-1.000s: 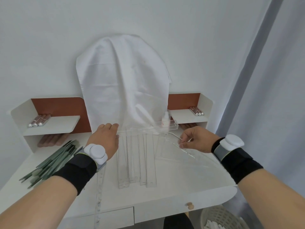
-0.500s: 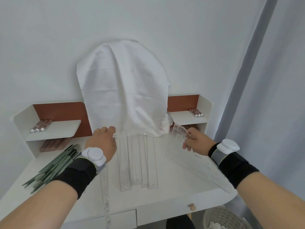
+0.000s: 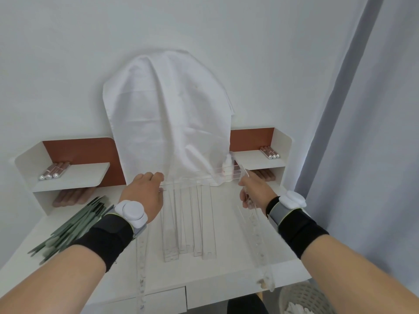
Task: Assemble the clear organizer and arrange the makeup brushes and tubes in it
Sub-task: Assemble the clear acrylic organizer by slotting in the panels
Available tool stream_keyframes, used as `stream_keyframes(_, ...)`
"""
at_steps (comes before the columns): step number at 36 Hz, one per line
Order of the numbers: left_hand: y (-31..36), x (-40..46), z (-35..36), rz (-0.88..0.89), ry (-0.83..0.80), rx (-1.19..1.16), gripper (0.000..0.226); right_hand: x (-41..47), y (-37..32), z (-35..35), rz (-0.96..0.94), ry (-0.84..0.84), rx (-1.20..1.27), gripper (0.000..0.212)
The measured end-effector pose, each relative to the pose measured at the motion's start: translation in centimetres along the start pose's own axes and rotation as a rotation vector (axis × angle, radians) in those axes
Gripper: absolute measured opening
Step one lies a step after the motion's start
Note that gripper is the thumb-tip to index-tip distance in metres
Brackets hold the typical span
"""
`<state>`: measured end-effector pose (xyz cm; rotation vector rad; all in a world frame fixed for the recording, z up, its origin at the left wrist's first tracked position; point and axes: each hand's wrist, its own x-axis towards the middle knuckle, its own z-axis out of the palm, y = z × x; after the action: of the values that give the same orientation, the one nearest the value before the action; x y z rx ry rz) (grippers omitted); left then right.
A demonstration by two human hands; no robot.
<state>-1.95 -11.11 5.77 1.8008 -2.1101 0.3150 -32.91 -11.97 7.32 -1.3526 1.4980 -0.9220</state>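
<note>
White table (image 3: pixel 226 268) pushed against a plain wall, with a white cloth (image 3: pixel 167 118) draped over something at the back. Clear organizer parts are spread out mid-table: a row of long clear dividers (image 3: pixel 188 220) lying flat, and my left hand (image 3: pixel 144 193) has its fingers curled round the far clear rail (image 3: pixel 192 179). Right hand (image 3: pixel 254 192) grips a clear side panel (image 3: pixel 255 223) on edge. Green makeup brushes (image 3: pixel 72 227) are piled at the left, tubes (image 3: pixel 53 172) sit on both side shelves.
</note>
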Motion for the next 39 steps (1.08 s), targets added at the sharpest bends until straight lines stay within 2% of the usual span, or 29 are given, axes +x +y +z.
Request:
stream_keyframes(4, 0.2, 0.0, -0.1, 0.002, 0.014, 0.001, 0.028, 0.2, 0.4, 0.2, 0.023, -0.013, 0.079, 0.018)
stream_keyframes(7, 0.3, 0.0, -0.1, -0.007, 0.017, 0.005, 0.029, -0.1, 0.5, 0.1, 0.04, -0.009, 0.217, 0.033)
stream_keyframes(13, 0.2, 0.1, -0.1, -0.01, 0.016, 0.0, 0.03, 0.5, 0.6, 0.3, 0.062, 0.009, 0.366, 0.049)
stream_keyframes(27, 0.4, -0.1, -0.4, 0.015, 0.018, -0.003, 0.03, 1.2, -0.3, 0.7, 0.145, 0.017, 0.203, 0.085)
stream_keyframes(30, 0.4, -0.1, -0.4, 0.021, 0.018, -0.003, 0.03, 1.3, -0.5, 0.5, 0.159, 0.01, 0.18, 0.081)
stream_keyframes(34, 0.5, 0.0, -0.5, 0.024, 0.008, -0.005, 0.03, 1.3, -0.8, 0.3, 0.154, 0.025, 0.167, 0.056)
stream_keyframes(39, 0.6, 0.1, -0.4, 0.024, 0.008, 0.02, 0.029, 1.4, -1.0, 0.0, 0.171, 0.013, 0.162, 0.058)
